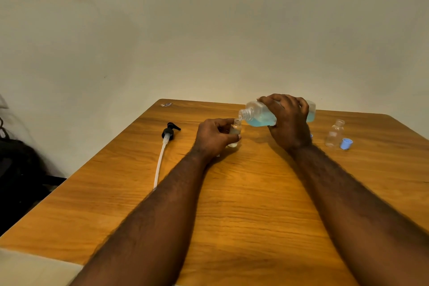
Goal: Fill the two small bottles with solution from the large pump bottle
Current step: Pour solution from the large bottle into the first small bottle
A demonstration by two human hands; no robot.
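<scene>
My right hand point(287, 121) grips the large clear bottle point(258, 115) of blue solution, tipped on its side with its open threaded neck pointing left. The neck sits just above the mouth of a small clear bottle point(235, 129), which my left hand point(213, 138) holds upright on the wooden table point(243, 193). The second small clear bottle point(334, 133) stands uncapped at the right, apart from both hands. A blue cap point(346, 143) lies beside it.
The black pump head with its long white tube point(166, 146) lies on the table to the left of my left hand. A bit of another blue cap point(311, 136) shows behind my right wrist. A dark bag point(18, 169) sits off the table's left edge.
</scene>
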